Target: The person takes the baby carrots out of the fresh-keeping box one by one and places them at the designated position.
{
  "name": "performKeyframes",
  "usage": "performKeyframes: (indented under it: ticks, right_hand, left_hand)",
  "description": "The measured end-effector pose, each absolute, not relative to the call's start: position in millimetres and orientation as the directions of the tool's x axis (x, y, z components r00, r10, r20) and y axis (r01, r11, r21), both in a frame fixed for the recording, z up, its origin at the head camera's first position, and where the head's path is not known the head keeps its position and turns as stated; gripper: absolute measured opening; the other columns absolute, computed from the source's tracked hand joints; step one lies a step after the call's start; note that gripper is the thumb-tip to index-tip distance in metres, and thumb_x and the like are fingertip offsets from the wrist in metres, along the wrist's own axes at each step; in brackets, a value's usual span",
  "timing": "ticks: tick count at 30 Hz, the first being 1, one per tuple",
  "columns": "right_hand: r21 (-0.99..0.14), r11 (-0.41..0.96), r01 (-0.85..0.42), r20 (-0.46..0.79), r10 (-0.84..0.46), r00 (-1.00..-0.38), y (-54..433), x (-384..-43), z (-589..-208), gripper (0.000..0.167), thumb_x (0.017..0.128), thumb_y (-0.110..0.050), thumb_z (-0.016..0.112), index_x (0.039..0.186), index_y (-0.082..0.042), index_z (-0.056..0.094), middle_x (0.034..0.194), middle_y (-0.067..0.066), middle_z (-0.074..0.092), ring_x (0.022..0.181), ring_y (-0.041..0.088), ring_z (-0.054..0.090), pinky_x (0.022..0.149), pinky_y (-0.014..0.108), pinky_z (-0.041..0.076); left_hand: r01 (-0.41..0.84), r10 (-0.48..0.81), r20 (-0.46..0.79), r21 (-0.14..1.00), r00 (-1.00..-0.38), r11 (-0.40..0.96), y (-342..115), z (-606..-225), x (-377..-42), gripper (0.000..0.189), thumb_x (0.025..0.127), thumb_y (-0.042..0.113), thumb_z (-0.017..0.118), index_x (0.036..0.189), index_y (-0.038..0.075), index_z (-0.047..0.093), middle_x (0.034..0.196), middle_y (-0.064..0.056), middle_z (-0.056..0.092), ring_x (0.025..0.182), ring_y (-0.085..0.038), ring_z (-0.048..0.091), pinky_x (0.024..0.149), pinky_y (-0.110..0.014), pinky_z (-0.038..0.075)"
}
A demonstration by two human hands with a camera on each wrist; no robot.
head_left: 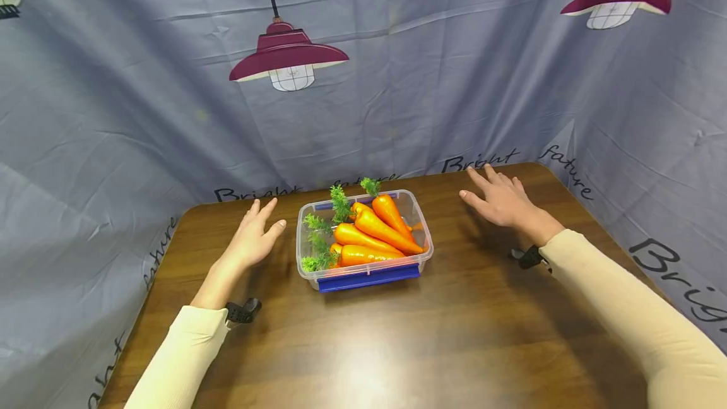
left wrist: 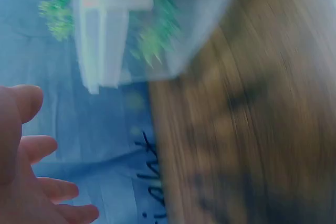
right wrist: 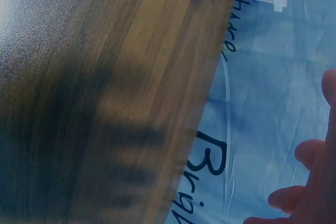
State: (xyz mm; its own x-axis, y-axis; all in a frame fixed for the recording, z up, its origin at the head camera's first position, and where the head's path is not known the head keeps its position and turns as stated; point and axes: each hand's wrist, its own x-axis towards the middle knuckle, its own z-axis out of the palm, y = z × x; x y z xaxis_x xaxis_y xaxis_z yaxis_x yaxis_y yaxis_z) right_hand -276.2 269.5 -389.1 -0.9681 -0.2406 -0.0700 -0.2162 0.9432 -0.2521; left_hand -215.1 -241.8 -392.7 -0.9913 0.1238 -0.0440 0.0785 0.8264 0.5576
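A clear plastic box point(head_left: 425, 232) with a blue latch flap point(head_left: 369, 278) on its near side stands toward the back of the table, without a lid on top. Inside lie several orange carrots point(head_left: 372, 238) with green leafy tops point(head_left: 341, 204), most tops pointing left. My left hand point(head_left: 255, 235) hovers just left of the box, fingers spread and holding nothing. To the right, farther from the box, my right hand point(head_left: 500, 197) is held above the table with fingers extended and nothing in it. In the left wrist view the box point(left wrist: 105, 40) is blurred close by the fingers.
The brown wooden table point(head_left: 363, 346) reflects light near its front. Behind and beside it hangs a grey-blue curtain point(head_left: 369, 112) printed with lamps and lettering, meeting the table's back edge. Each wrist wears a black strap with a small camera.
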Motion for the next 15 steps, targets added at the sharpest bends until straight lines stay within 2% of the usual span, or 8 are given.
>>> performKeyframes:
  ticks: [8,13,15]
  right_hand:
    - [-0.252,0.939,-0.234,-0.045,-0.253,-0.966,264.1,-275.4,-392.6,0.078,0.105,-0.062,0.029,0.165,-0.013,0.014,0.166,0.036,0.008,0.146,0.062,0.023,0.117,0.081,0.011]
    - [-0.260,0.932,-0.252,-0.037,-0.270,-0.962,261.5,-273.8,-393.3,0.077,0.106,-0.060,0.030,0.165,-0.013,0.015,0.165,0.036,0.009,0.147,0.061,0.023,0.117,0.081,0.011]
    - [-0.261,0.931,-0.257,-0.031,-0.274,-0.961,261.5,-274.4,-393.3,0.076,0.106,-0.060,0.030,0.165,-0.013,0.015,0.165,0.036,0.009,0.146,0.060,0.024,0.117,0.081,0.011]
  left_hand:
    - [0.042,0.083,-0.018,0.745,-0.996,0.666,-222.7,-406.8,-205.0,0.062,0.108,0.031,0.045,0.163,0.013,0.023,0.169,-0.023,0.017,0.156,-0.046,0.016,0.126,-0.067,0.017]
    - [0.020,0.080,-0.028,0.845,-0.996,0.535,-209.2,-422.4,-202.2,0.060,0.108,0.025,0.047,0.163,0.012,0.025,0.170,-0.019,0.021,0.150,-0.051,0.028,0.123,-0.063,0.030]
    - [0.019,0.080,-0.022,0.880,-0.997,0.475,-205.1,-428.0,-201.5,0.059,0.108,0.022,0.048,0.162,0.011,0.027,0.168,-0.021,0.023,0.146,-0.052,0.036,0.118,-0.061,0.039]
